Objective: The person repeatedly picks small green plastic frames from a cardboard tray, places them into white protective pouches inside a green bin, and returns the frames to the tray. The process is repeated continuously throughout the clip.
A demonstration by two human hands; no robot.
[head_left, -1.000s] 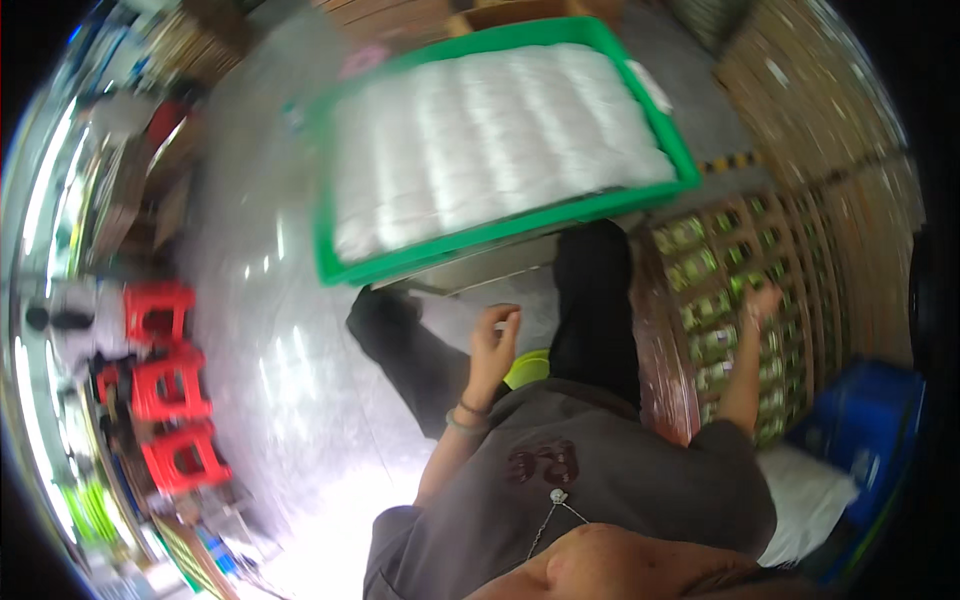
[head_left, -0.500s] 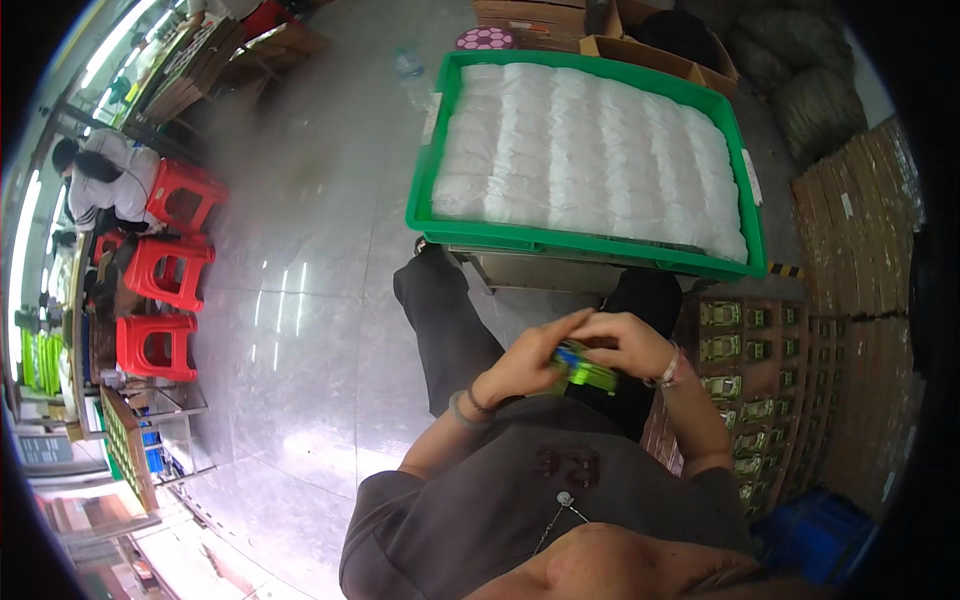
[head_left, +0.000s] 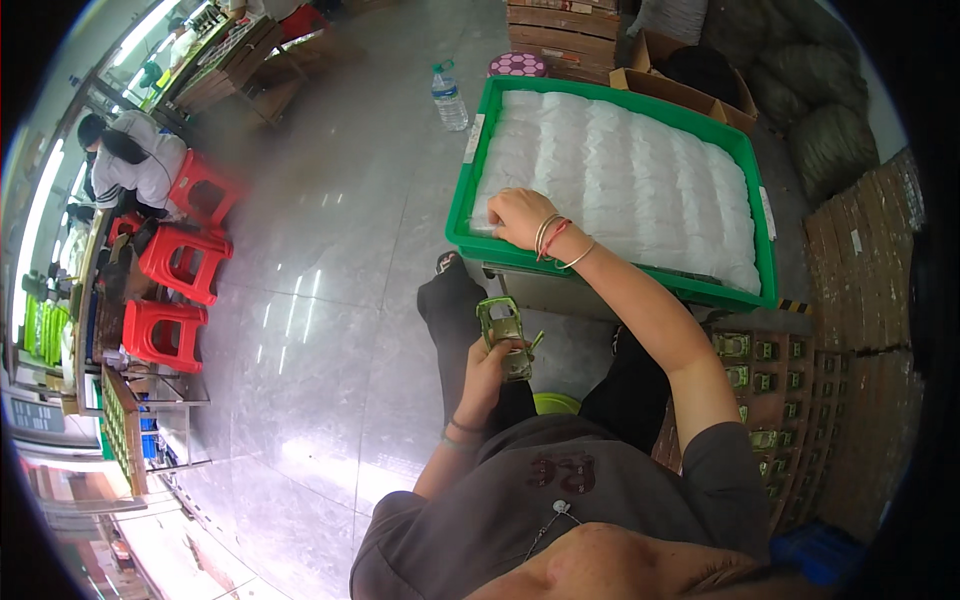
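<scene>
My left hand is closed around what looks like a toy car body shell, see-through with yellow-green edges, held upright over my left thigh. A thin green strip sticks out beside it. My right hand reaches to the near left corner of a green tray, its fingers curled down on the white plastic-wrapped packets that fill the tray in rows. Whatever lies between those fingertips is hidden. A bright green rounded thing shows partly between my thighs.
Racks of small green car-like parts stand at my right, beside stacked brown cartons. A water bottle stands on the floor left of the tray. Red stools and a seated person are at the far left.
My hands were together at my lap over a bright green and blue thing. They have parted: the right has moved forward to the tray, and the left holds the car shell out.
</scene>
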